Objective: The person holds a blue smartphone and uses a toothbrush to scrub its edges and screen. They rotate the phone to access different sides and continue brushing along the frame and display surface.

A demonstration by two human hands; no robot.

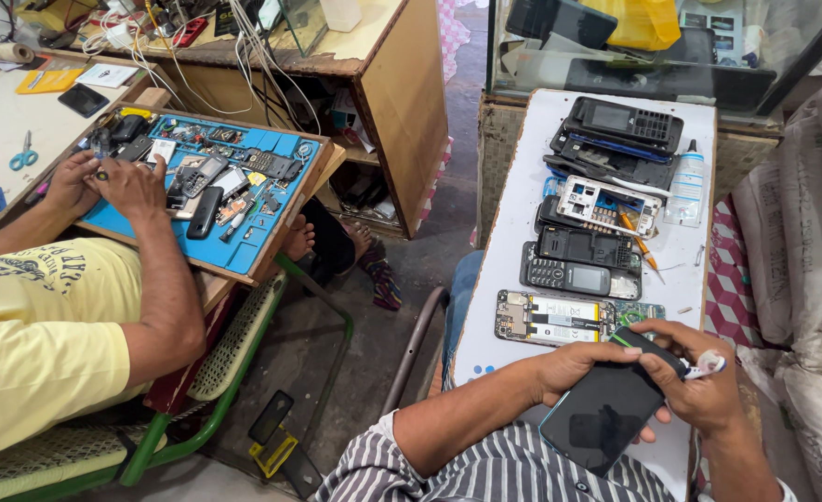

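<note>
The left hand point(574, 363) cradles a dark smartphone point(606, 409) at 5 o'clock, fingers curled under it. The right hand point(699, 386) pinches a white swab point(709, 364) at its top edge; dismantled phones point(597, 204) lie unassembled at 1 o'clock on the white board point(523, 186).

Dismantled phones point(606, 200) crowd the white board point(513, 232), leaving its left strip bare.

A narrow white board point(513, 251) serves as the worktop, its near end resting across the person's lap. On it lie a bare phone circuit board point(550, 319), a black keypad phone point(569, 276), opened phone casings point(616, 130), a screwdriver point(636, 238) and a small clear bottle point(688, 186).
</note>
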